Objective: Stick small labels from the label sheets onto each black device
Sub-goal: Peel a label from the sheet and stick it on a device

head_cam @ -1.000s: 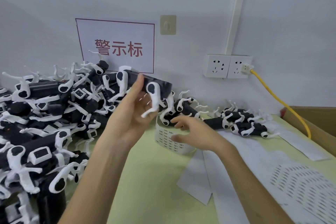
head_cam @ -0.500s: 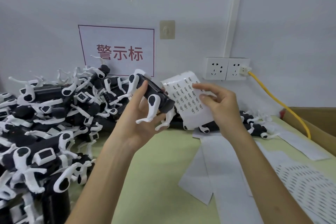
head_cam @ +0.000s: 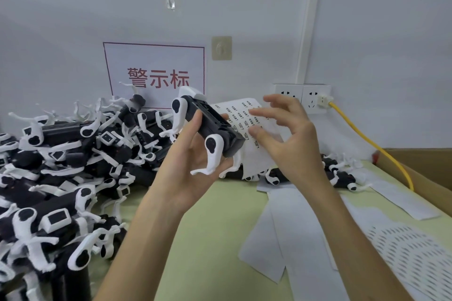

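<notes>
My left hand (head_cam: 188, 166) grips a black device (head_cam: 215, 127) with white legs, raised and tilted in front of the wall. Just behind its right end, a curled label sheet (head_cam: 242, 115) with rows of small printed labels hangs in the air. My right hand (head_cam: 293, 144) hovers over that sheet with fingers spread and loosely bent, and its thumb tip touches the sheet. What holds the sheet up is hidden behind the device and my right hand. A big pile of black devices (head_cam: 61, 166) covers the left of the green table.
A smaller group of devices (head_cam: 342, 176) lies behind my right hand. Stripped backing sheets (head_cam: 281, 227) and a perforated one (head_cam: 403, 252) lie on the right. A cardboard box (head_cam: 428, 173) stands at the right edge, and a yellow cable (head_cam: 367, 142) runs from the wall socket (head_cam: 315, 100).
My right hand picked the label sheet up from the table and brought it beside the device. It has since loosened its pinch and spread its fingers. My left hand tilted the device.
</notes>
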{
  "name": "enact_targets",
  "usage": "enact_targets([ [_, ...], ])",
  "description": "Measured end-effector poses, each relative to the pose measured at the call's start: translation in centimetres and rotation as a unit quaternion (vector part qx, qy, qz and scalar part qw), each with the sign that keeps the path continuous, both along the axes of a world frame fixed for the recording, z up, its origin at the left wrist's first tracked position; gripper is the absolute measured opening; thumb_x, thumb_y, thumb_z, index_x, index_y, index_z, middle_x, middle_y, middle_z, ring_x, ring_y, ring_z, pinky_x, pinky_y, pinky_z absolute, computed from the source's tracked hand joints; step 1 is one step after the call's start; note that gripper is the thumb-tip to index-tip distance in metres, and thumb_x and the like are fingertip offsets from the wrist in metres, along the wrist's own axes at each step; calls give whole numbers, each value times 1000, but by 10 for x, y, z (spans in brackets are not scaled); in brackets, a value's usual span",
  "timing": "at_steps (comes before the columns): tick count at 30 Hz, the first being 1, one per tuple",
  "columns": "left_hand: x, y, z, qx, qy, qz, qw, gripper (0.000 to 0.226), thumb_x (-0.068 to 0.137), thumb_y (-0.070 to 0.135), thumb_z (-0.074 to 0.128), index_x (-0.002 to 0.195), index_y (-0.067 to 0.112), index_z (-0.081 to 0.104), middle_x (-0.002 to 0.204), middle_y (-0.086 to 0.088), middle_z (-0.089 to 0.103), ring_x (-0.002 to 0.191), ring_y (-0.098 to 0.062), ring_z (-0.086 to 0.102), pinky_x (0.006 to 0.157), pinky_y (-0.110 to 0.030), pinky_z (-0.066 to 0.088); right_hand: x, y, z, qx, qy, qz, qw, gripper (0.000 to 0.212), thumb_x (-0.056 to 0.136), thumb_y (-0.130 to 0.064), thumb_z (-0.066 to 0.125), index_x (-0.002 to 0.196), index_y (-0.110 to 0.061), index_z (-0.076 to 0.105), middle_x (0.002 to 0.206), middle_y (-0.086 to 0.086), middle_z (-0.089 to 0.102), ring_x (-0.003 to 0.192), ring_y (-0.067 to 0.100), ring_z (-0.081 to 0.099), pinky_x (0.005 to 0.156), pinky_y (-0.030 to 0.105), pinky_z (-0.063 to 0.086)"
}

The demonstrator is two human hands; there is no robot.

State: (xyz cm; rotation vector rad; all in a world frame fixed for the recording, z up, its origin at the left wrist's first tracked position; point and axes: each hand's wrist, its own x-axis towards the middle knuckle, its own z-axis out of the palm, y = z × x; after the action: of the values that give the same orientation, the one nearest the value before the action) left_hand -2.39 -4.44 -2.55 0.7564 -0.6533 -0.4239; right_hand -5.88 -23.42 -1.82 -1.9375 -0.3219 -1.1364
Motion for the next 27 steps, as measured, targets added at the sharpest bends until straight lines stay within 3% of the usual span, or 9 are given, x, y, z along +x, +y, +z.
enact_targets([
  [3, -4, -1, 4, -6, -13, -5, 1000, 38, 107, 38, 46, 103, 29, 82, 111, 4, 77, 106, -13, 73, 88, -28, 57, -2, 1, 2, -40, -10, -11, 999, 14, 86, -13, 80, 98, -19, 81, 111, -4, 67, 113, 11, 60, 100, 19, 42],
  [6, -5, -3, 4, -11, -16, 0, 1000, 36, 106, 35, 49, 97, 20, 81, 101, -1, 77, 98, -16, 74, 81, -27, 59, -2, 0, 2, -52, -3, -9, 999, 14, 85, -15, 82, 99, -16, 81, 103, -2, 70, 102, 12, 66, 94, 24, 48],
  [8, -5, -5, 3, -4, -14, 2, 1000, 33, 104, 36, 53, 101, 17, 79, 105, -5, 75, 101, -20, 73, 80, -27, 59, -2, -1, 1, -58, -10, -18, 998, 15, 84, -16, 83, 98, -16, 81, 100, -1, 71, 97, 11, 67, 91, 22, 49],
  [13, -3, -10, 1, 50, -39, 8, 998, 30, 94, 43, 69, 110, 20, 79, 120, -4, 73, 117, -20, 68, 105, -37, 52, 3, -5, -4, -62, -42, -36, 997, 12, 82, -12, 85, 93, -12, 81, 91, 1, 71, 84, 10, 66, 81, 14, 47],
  [18, -2, -15, -4, 50, -44, 25, 997, 32, 94, 41, 65, 117, 19, 73, 127, -8, 69, 124, -28, 62, 114, -45, 42, 7, -5, -8, -68, -66, -47, 994, 9, 82, -6, 83, 89, -9, 81, 85, 2, 70, 76, 13, 62, 65, 17, 47],
  [22, -12, -25, -6, 77, -64, 56, 993, 40, 89, 40, 68, 123, 19, 69, 129, -7, 70, 122, -23, 65, 97, -34, 53, 9, -9, -9, -60, -68, -55, 994, 7, 83, -3, 79, 86, -9, 80, 79, 3, 67, 70, 9, 60, 64, 19, 47],
  [27, -21, -39, -8, 81, -63, 94, 990, 29, 92, 28, 71, 115, 10, 76, 123, -14, 73, 120, -25, 69, 92, -30, 56, 9, -13, -13, -59, -43, -71, 995, 7, 85, -2, 75, 81, -7, 77, 76, 3, 64, 68, 6, 57, 64, 15, 45],
])
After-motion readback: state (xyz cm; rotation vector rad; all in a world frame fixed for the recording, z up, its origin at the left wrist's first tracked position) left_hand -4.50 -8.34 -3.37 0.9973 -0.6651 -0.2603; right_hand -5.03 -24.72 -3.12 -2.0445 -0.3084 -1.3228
